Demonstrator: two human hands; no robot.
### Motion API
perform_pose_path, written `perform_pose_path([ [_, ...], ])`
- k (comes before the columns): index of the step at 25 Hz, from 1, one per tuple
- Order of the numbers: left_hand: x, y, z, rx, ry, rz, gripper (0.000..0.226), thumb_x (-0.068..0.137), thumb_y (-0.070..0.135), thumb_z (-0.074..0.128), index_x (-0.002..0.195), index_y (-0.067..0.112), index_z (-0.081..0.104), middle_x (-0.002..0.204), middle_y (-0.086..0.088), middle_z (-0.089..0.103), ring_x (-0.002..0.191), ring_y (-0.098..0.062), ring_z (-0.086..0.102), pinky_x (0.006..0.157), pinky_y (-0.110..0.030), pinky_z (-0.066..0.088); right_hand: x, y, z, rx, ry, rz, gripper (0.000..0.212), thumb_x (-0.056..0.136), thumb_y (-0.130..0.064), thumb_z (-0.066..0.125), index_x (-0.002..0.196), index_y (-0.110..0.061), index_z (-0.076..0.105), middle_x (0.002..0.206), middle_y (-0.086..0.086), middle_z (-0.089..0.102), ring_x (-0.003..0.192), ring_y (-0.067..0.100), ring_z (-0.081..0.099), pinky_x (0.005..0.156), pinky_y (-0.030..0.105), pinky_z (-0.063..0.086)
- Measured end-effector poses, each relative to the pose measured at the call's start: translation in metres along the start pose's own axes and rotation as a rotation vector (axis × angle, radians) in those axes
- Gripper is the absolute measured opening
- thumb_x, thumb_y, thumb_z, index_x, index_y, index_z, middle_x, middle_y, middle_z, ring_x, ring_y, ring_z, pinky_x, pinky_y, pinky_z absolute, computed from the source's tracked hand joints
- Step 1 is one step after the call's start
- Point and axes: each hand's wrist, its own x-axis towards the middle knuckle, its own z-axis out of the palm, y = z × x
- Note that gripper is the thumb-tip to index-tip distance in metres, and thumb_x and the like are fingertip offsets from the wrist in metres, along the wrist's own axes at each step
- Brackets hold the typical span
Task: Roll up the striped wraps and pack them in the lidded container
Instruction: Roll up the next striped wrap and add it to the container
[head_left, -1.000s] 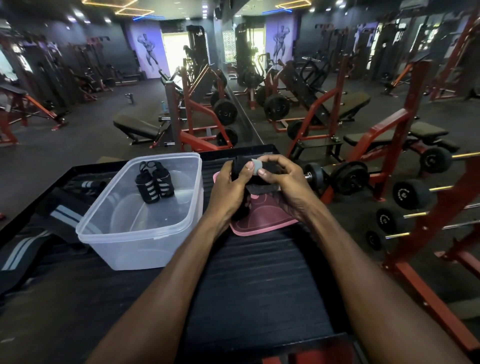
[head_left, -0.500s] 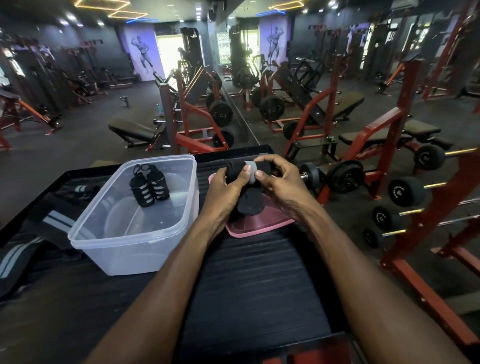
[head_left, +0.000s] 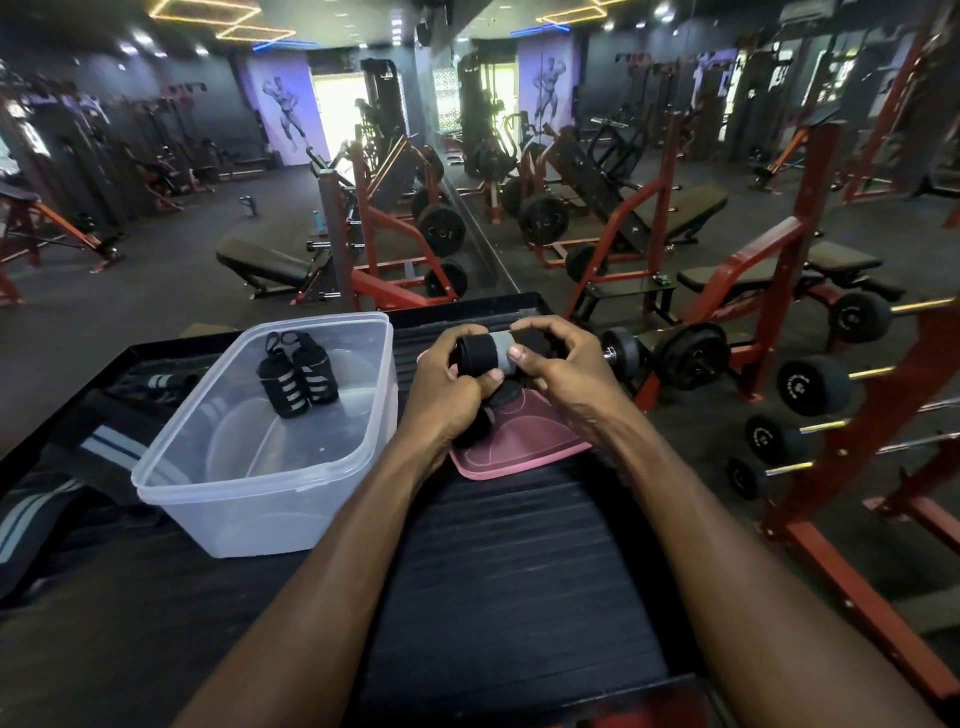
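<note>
Two bare forearms reach forward over the black ribbed table (head_left: 519, 561), whose near strip between and around them lies open. The left hand (head_left: 447, 387) and the right hand (head_left: 558, 371) meet at the table's far middle, both closed on one black wrap roll (head_left: 485, 353) with a grey band. The left thumb and fingers clasp the roll's left end; the right hand's fingers (head_left: 540, 327) pinch its grey end from above, thumb beneath. The roll is held clear of the surface, and a dark loose tail hangs under the left palm. Directly below lies the pink lid (head_left: 519, 447), flat on the table, its near edge showing and its far part covered by the hands.

Just left of the left wrist stands the clear container (head_left: 260, 504), open-topped. Two rolled striped wraps (head_left: 298, 374) stand inside at its far end; the remainder of its floor is bare. Left of the container, unrolled striped wraps (head_left: 93, 452) lie spread to the table's left edge.

The table's raised right rim runs close beside the right forearm. Past it stands a red dumbbell rack (head_left: 831, 415). Beyond the far edge are benches and red frames.
</note>
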Motion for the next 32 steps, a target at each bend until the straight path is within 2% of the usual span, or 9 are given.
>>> perform_pose_path([
  [2,0.0006,0.0007,-0.001,-0.038,0.036,-0.028,0.023,0.077,0.021,0.079,0.096,0.029,0.071,0.107,-0.006,0.07,0.098,-0.026,0.071,0.086,-0.046,0.06,-0.001,0.0018,-0.0011,-0.066,-0.019,-0.073,0.029,0.08,0.006,0.073,0.101,-0.013,0.068,0.1,0.011,0.067,0.082,0.013,0.068,0.067,0.021,0.055],
  [5,-0.0005,0.0003,0.0002,-0.046,0.067,-0.035,0.017,0.087,0.011,0.073,0.1,0.022,0.07,0.103,-0.009,0.071,0.086,-0.019,0.072,0.078,-0.036,0.063,-0.0014,0.0043,-0.0002,-0.08,-0.063,-0.12,0.037,0.072,0.006,0.078,0.099,-0.017,0.069,0.098,0.004,0.067,0.089,0.015,0.064,0.078,0.031,0.058],
  [9,-0.0027,0.0024,0.0007,-0.045,0.06,0.005,0.031,0.091,-0.002,0.064,0.111,0.021,0.068,0.101,-0.005,0.071,0.084,-0.013,0.07,0.073,-0.025,0.059,-0.0001,0.0005,0.0035,0.04,-0.083,0.045,0.034,0.079,0.007,0.072,0.107,-0.011,0.066,0.099,0.011,0.064,0.082,0.022,0.064,0.064,0.03,0.055],
  [12,-0.0019,0.0019,0.0011,-0.034,0.037,0.018,0.036,0.09,-0.004,0.064,0.112,0.024,0.067,0.1,-0.001,0.072,0.088,-0.011,0.07,0.074,-0.021,0.057,0.0028,0.0043,0.0015,0.018,-0.078,0.017,0.02,0.087,-0.002,0.07,0.106,-0.006,0.067,0.096,0.015,0.067,0.082,0.025,0.066,0.066,0.034,0.054],
  [17,0.0033,0.0006,-0.0015,-0.093,0.092,-0.063,0.029,0.081,0.028,0.077,0.109,0.022,0.07,0.112,-0.01,0.072,0.1,-0.026,0.072,0.085,-0.043,0.061,0.0019,0.007,0.0014,-0.03,-0.053,-0.078,0.033,0.082,0.01,0.069,0.104,-0.015,0.068,0.099,0.006,0.069,0.094,0.02,0.067,0.082,0.034,0.058],
  [20,0.0046,-0.0007,-0.0017,-0.019,0.161,-0.049,0.016,0.087,0.019,0.074,0.102,0.026,0.071,0.107,-0.006,0.074,0.099,-0.026,0.072,0.091,-0.047,0.059,0.0035,0.01,0.0019,-0.026,-0.068,-0.051,0.036,0.078,0.009,0.072,0.101,-0.019,0.069,0.099,0.007,0.069,0.095,0.024,0.066,0.087,0.045,0.058],
  [23,0.0029,0.0003,-0.0006,0.005,0.183,0.011,0.03,0.086,0.003,0.071,0.093,0.032,0.069,0.1,0.0,0.074,0.099,-0.023,0.07,0.093,-0.042,0.058,0.0025,0.0077,0.0032,0.028,-0.1,0.024,0.03,0.079,0.0,0.077,0.103,-0.017,0.07,0.096,0.006,0.07,0.088,0.027,0.069,0.085,0.053,0.055],
  [26,0.0006,0.0013,-0.0004,0.02,0.168,0.073,0.037,0.083,-0.005,0.069,0.097,0.03,0.068,0.098,0.006,0.072,0.099,-0.019,0.068,0.091,-0.034,0.057,-0.0004,0.0068,0.0047,-0.005,-0.096,-0.006,0.026,0.084,-0.003,0.075,0.104,-0.018,0.068,0.093,0.003,0.068,0.086,0.026,0.068,0.084,0.055,0.057],
  [32,-0.0033,0.0067,0.0037,0.108,0.191,0.025,0.035,0.088,0.018,0.071,0.121,0.025,0.063,0.117,0.002,0.068,0.108,-0.016,0.064,0.098,-0.037,0.053,-0.0018,0.0101,0.0019,0.03,-0.105,-0.036,0.03,0.086,0.007,0.067,0.1,-0.019,0.067,0.108,0.011,0.065,0.095,0.032,0.068,0.077,0.054,0.06],
])
